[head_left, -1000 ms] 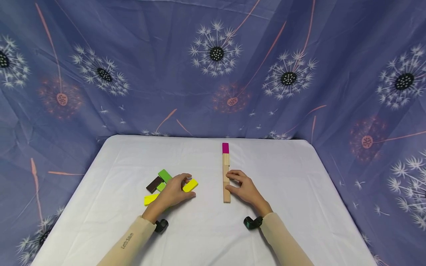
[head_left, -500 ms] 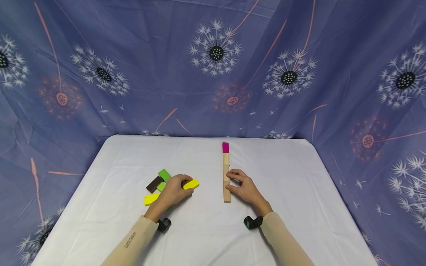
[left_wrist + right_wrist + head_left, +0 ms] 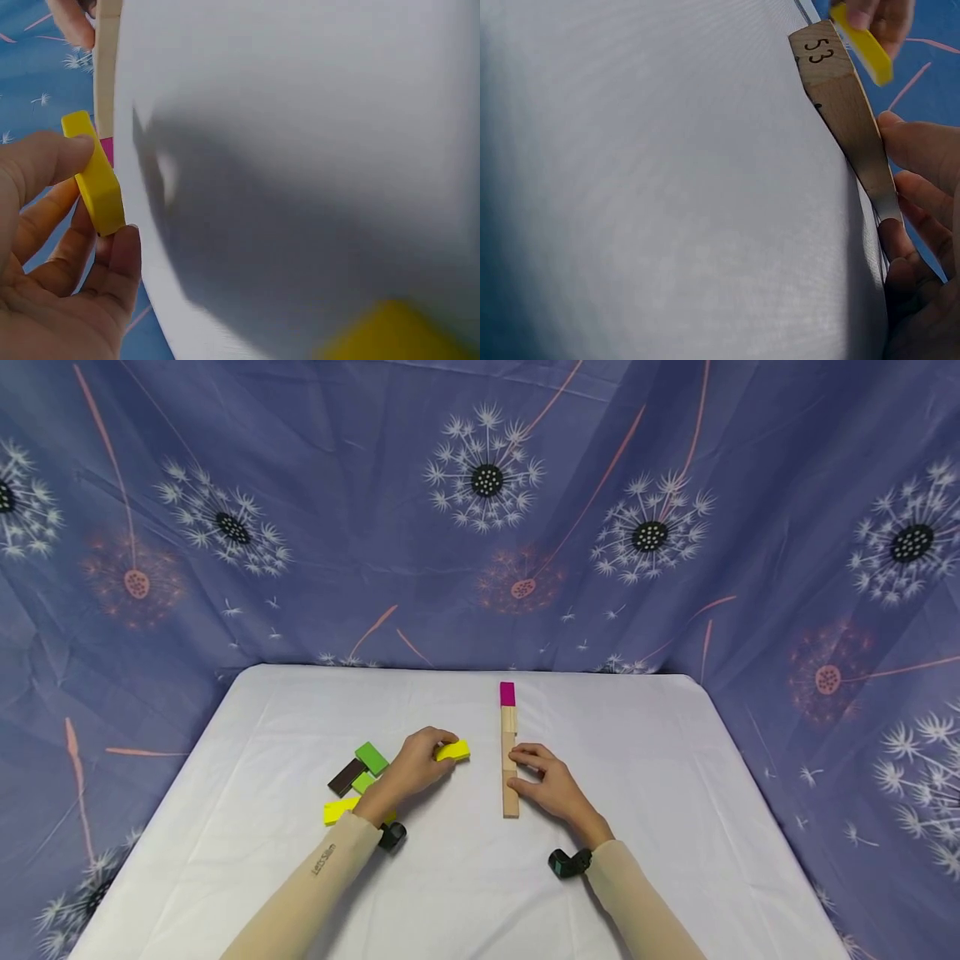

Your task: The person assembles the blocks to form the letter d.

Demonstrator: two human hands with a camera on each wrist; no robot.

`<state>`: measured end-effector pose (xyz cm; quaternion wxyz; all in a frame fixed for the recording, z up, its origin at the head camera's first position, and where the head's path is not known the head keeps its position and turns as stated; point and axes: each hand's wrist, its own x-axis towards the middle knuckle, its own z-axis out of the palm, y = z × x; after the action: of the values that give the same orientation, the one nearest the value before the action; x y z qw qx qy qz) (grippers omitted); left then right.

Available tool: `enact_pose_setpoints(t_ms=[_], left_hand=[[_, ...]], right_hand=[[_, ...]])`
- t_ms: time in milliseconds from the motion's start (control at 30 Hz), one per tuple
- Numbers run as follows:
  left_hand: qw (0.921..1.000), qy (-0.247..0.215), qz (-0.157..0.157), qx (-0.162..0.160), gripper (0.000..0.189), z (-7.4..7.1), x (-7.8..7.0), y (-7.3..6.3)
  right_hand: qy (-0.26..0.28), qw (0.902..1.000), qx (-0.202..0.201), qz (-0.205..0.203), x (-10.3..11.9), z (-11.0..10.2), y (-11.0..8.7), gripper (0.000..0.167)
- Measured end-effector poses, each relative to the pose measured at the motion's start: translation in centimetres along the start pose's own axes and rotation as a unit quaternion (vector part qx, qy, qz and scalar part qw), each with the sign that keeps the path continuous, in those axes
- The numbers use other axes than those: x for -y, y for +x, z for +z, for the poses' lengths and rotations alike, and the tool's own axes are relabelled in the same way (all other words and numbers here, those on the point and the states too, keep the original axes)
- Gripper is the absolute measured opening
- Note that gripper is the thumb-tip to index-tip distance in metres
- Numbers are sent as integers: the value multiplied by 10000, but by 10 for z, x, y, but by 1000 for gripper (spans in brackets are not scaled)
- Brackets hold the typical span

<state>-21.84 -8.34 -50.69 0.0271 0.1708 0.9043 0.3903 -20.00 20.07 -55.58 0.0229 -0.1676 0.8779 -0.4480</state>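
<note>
My left hand [image 3: 415, 763] pinches a yellow wooden block [image 3: 453, 751] between thumb and fingers. In the left wrist view this yellow block [image 3: 99, 180] is held above the white cloth. A straight row of plain wooden blocks [image 3: 510, 752] runs away from me, with a magenta block [image 3: 507, 694] at its far end. The thumb and fingertips of my right hand [image 3: 551, 782] rest along the right side of this row, not around it. In the right wrist view the near plain block [image 3: 840, 105] bears the number 53 on its end.
Left of the row lie a green block [image 3: 372, 758], a dark brown block [image 3: 347, 777], a light green block [image 3: 363, 782] and a yellow block [image 3: 340, 811] partly under my left wrist. A white cloth [image 3: 645, 752] covers the table; a blue patterned curtain [image 3: 360, 527] hangs around it.
My left hand has closed on the yellow block, lifted it, and carried it right and away from me, toward the row. My right hand has stayed at the row's side.
</note>
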Motion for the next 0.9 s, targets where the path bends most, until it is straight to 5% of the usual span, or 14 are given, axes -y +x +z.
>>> enact_pose_setpoints(t_ms=[500, 900], left_hand=[[9981, 354, 423, 275, 35, -8, -12, 44], [9980, 85, -14, 627, 35, 4, -4, 67]], right_hand=[[-45, 10000, -17, -13, 0, 0, -1, 46], [9, 10000, 24, 57, 2, 0, -1, 46]])
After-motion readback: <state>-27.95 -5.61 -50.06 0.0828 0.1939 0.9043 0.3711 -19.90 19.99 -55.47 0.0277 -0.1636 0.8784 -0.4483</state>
